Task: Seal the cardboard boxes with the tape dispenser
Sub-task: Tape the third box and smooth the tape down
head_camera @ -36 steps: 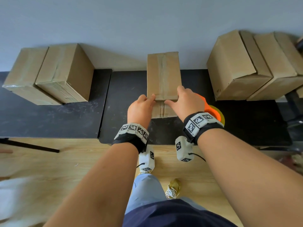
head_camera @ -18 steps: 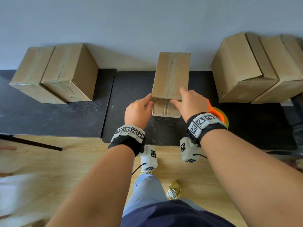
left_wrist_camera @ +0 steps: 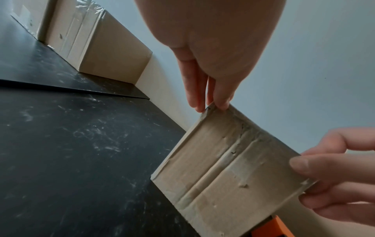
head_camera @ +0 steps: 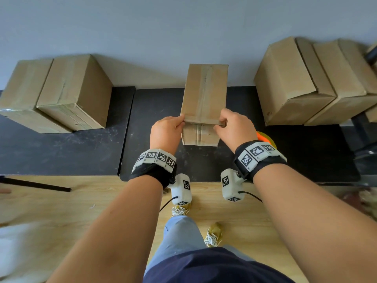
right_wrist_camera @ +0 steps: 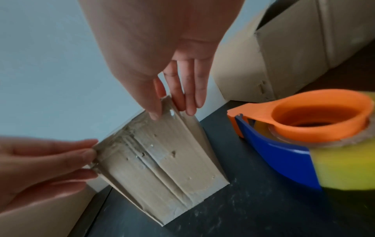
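Observation:
A small upright cardboard box [head_camera: 205, 92] stands mid-table, with a taped seam running down its top and near face. My left hand [head_camera: 180, 123] pinches its near top left corner and my right hand [head_camera: 221, 123] pinches the near top right corner. The left wrist view shows the box's [left_wrist_camera: 223, 168] near face, with my left hand [left_wrist_camera: 211, 106] on one corner. In the right wrist view my right hand [right_wrist_camera: 162, 110] holds the other corner of the box [right_wrist_camera: 158, 163]. The orange and blue tape dispenser [right_wrist_camera: 304, 128] with yellowish tape lies on the table to the right, mostly hidden behind my right wrist in the head view [head_camera: 265, 137].
Two taped boxes [head_camera: 57, 92] sit at the back left. Larger boxes [head_camera: 295, 82] stand at the back right against the wall. The black table [head_camera: 61, 152] is two tops with a seam [head_camera: 126, 129] between them. Wooden floor lies below its front edge.
Both hands slid apart along the box's near top edge, from near its middle out to the two corners. The box turned slightly and straightened.

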Demonstrator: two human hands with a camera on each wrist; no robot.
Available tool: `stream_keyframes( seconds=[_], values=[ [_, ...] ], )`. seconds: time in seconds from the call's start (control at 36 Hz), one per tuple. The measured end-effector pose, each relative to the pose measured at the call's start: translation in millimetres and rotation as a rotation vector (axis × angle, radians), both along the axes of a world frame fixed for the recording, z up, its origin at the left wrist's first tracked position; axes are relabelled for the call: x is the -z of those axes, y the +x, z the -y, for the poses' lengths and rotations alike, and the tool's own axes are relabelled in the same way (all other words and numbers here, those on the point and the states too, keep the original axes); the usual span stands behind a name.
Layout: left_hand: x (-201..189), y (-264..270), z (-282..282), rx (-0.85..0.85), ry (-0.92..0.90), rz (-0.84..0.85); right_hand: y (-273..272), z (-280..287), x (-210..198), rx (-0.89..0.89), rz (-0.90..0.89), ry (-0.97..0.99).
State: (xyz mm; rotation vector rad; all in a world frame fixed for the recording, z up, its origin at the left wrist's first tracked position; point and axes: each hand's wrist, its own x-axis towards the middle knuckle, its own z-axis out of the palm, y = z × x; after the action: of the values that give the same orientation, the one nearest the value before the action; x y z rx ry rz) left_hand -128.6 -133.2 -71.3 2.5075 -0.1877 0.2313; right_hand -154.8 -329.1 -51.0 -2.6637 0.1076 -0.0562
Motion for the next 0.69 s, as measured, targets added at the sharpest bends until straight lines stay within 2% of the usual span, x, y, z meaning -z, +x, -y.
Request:
stream_keyframes(
  seconds=[0.11, 0.17, 0.39, 0.56, 0.69],
  values=[
    [3.8, -3.5, 4.1, -0.032, -0.015, 0.031, -4.1, 5.7, 8.3, 0.006, 0.049, 0.113],
    [5.9, -5.7, 8.9, -0.044, 0.057, 0.038, -4.7, 6.8, 10.6, 0.004, 0.080, 0.135],
    [11.5, -4.1, 14.3, -0.054, 0.241, 0.070, -1.8, 5.0, 14.1, -0.006, 0.128, 0.070],
    [6.4, -0.4, 12.6, -0.049, 0.325, -0.001, -2.1, 4.0, 10.4, -0.013, 0.120, 0.075],
    [4.2, -6.2, 17.1, -0.100, 0.117, -0.008, -8.3, 4.3, 9.1, -0.001, 0.078, 0.130]
  ],
)
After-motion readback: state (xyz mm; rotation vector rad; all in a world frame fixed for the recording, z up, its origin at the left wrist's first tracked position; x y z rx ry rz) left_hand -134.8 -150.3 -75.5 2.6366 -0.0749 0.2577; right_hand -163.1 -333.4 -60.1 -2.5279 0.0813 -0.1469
